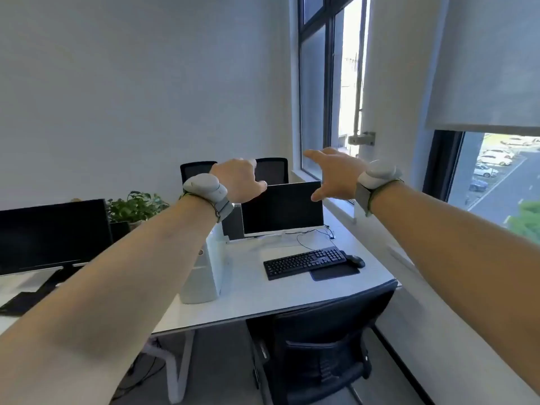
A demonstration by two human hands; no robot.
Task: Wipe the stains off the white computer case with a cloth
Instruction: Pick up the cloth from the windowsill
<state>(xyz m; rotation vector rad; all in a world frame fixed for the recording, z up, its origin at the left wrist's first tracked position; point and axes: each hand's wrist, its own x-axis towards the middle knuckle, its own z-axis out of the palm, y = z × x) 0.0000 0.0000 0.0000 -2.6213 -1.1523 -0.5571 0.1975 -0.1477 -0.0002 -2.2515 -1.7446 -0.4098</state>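
White desk under the window, carrying all items below; positions given relative to the white computer case.

White computer case: upright tower near the desk's left part, close to the front edge. Pale off-white, rounded corners, narrow end toward the camera. Upper part hidden behind the left forearm. Small dark spot at its top edge beside the forearm; too blurred to tell what it is. Remaining visible faces plain, no marks made out at this sharpness.

Black office chair: right of and nearer than the case, pushed toward the desk's front edge.

Dark monitor: behind and right of the case, screen off, white stand. Second dark monitor: left of the case on the adjoining surface.

Potted plant: behind and left of the case.

Black keyboard: right of the case, well apart. Mouse just beyond the keyboard on a dark pad.

Left hand: raised in the air above and behind the case, fingers loosely bent, holding nothing. Grey band on the wrist.

Right hand: raised well right of the case, fingers spread and extended, holding nothing. Grey band on the wrist.
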